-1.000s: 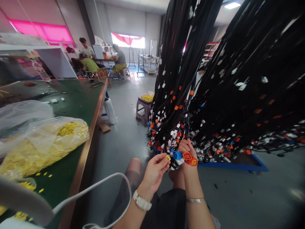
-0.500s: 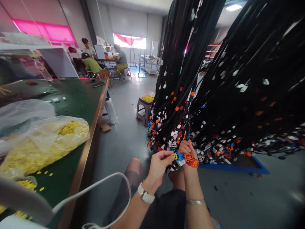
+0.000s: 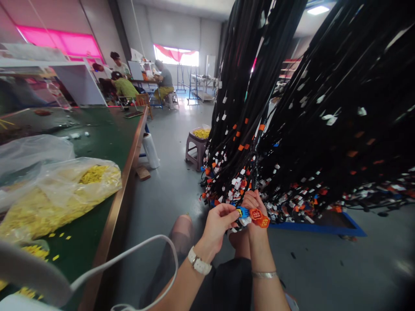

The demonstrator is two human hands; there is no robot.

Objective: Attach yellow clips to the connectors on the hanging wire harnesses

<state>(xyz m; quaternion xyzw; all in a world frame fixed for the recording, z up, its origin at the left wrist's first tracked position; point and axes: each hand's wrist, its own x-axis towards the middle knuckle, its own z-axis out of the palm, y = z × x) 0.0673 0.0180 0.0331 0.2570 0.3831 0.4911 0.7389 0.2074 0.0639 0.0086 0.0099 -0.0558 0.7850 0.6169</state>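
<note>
In front of my lap, my left hand (image 3: 218, 225) pinches the end of a blue connector (image 3: 245, 212) between thumb and finger. A small yellow piece (image 3: 239, 213) shows at that end, partly covered by the thumb. My right hand (image 3: 253, 202) is closed around the connector end of a black cable harness. Two orange-red connectors (image 3: 256, 214) poke out below its fingers, one showing rows of cavities. White connectors (image 3: 244, 221) hang just under the blue one. The wires inside my right fist are hidden.
Thick bundles of black cables (image 3: 249, 77) hang ahead and right over a blue-edged trolley (image 3: 311, 226). At left, a green table (image 3: 106, 125) bears a plastic bag of yellow pieces (image 3: 65, 203). A stool (image 3: 194, 149) holds more. A white cord (image 3: 129, 255) loops nearby; people sit farther back.
My left thumb has slid slightly right, covering more of the yellow piece. The orange-red connectors have shifted slightly left and turned a little in my right hand.
</note>
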